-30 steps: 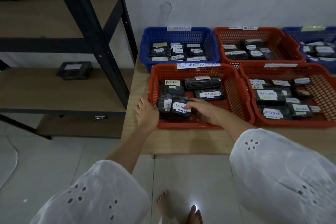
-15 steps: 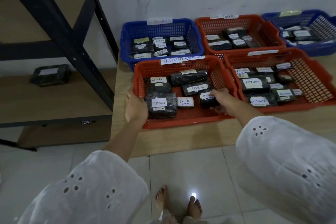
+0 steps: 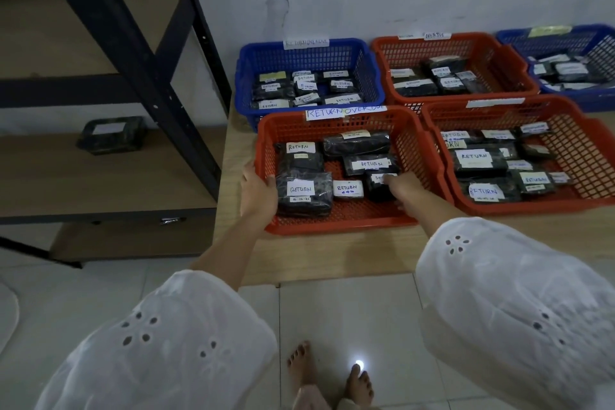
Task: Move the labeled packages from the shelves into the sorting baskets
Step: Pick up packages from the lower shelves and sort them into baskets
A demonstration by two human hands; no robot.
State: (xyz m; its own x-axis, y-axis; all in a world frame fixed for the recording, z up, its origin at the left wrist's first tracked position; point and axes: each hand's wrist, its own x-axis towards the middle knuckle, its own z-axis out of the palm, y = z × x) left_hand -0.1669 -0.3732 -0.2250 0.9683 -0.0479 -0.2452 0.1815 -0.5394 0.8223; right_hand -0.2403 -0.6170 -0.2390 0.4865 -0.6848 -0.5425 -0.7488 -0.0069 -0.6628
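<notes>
Looks to me like the step here is settling the small black package (image 3: 377,188) into the near-left red basket (image 3: 332,226), the one with the RETURN OVERDUE tag (image 3: 344,111) on its far rim. If I were doing it, I'd lay the package flat in the bare patch of mesh on the right side, label up so it can be read, and not stacked on the RETURN packs just beside it. I'd also let go only once it's sitting on the floor of the basket. The right hand (image 3: 406,188) is reaching in from the near side, fingers bent down over the right end of that package and covering part of its label. It looks like a light hold, not a squeeze, and the thumb is hidden. The left hand (image 3: 259,191) grips the basket's left wall, thumb hooked inside over the rim and the rest outside, which should keep the basket from sliding on the wooden table (image 3: 332,256). There's one more labeled package (image 3: 111,135) sitting on the middle shelf (image 3: 109,183) off to the left, so my guess is that's the next one to fetch.
</notes>
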